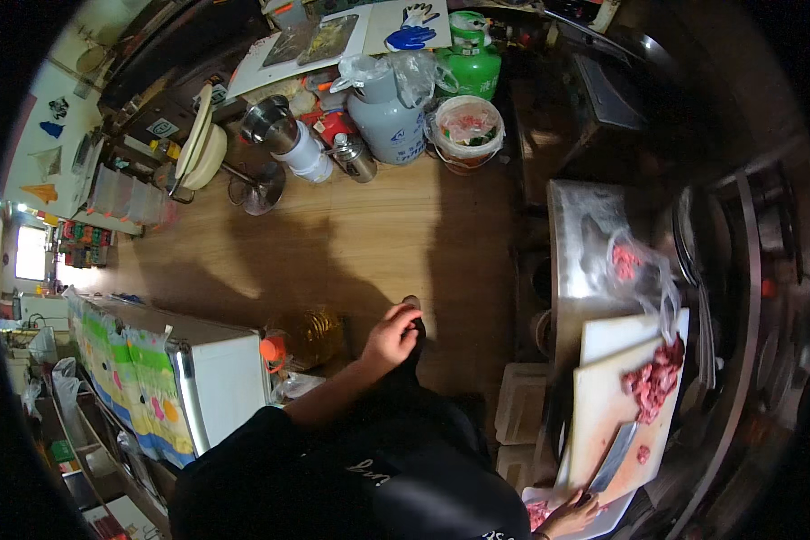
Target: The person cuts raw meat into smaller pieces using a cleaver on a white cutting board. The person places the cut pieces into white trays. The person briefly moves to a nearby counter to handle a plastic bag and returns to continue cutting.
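Note:
My left hand (391, 334) hangs in front of my body over the floor, its fingers loosely curled, with nothing seen in it. At the lower right, my right hand (570, 514) is on the dark handle of a cleaver (614, 459), whose wide blade lies over a white cutting board (601, 398). Dark red meat pieces (653, 383) are heaped on the board beyond the blade tip, and one small piece (643, 454) lies beside the blade. A white tray (611, 523) with chopped meat (537, 514) is partly under my right hand.
A plastic bag with meat (625, 262) lies on the steel counter (580, 202) past the board. Gas cylinders (386, 125), a bucket (469, 152), a thermos (354, 158) and a metal stand (256, 192) occupy the floor ahead. A white freezer (229, 385) stands at my left.

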`<state>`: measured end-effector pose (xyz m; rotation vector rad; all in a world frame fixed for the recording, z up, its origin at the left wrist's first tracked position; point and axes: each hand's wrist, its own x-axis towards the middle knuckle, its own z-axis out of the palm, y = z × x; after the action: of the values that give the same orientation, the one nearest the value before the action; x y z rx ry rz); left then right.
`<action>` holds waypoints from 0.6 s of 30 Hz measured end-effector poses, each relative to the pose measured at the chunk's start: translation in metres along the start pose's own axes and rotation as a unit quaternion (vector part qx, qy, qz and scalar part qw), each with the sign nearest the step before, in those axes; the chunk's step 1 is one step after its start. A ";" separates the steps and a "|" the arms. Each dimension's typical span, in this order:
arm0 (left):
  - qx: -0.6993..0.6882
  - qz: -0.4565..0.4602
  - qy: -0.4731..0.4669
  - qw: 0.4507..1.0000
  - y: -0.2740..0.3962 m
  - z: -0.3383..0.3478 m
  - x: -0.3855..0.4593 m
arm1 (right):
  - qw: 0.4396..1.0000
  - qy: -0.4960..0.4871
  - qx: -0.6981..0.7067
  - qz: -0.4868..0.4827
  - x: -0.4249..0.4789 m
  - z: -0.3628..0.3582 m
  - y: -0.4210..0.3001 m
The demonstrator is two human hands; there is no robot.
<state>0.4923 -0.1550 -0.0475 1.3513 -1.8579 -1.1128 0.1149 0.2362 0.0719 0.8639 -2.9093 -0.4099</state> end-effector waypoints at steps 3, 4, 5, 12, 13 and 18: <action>0.039 -0.107 -0.003 0.994 -0.034 -0.050 0.028 | 0.976 0.151 0.150 -0.043 0.047 0.014 -0.086; 0.053 -0.159 -0.037 0.985 -0.043 -0.061 0.044 | 0.946 0.063 0.319 0.001 0.058 0.013 -0.123; 0.045 -0.159 -0.041 0.985 -0.050 -0.069 0.058 | 0.880 -0.019 0.474 0.027 0.076 0.018 -0.166; -0.034 -0.175 -0.029 0.984 -0.088 -0.094 0.164 | 0.841 -0.165 0.382 -0.347 0.191 -0.022 -0.493; -0.018 -0.186 -0.027 0.982 -0.093 -0.098 0.177 | 0.825 -0.163 0.379 -0.386 0.211 -0.017 -0.531; 0.069 -0.269 -0.029 0.960 -0.141 -0.107 0.216 | 0.822 -0.226 0.364 -0.375 0.298 0.048 -0.712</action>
<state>0.5776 -0.4103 -0.1229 2.0018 -1.6726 -1.3094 0.2313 -0.4887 -0.1706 2.3187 -2.9723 0.6372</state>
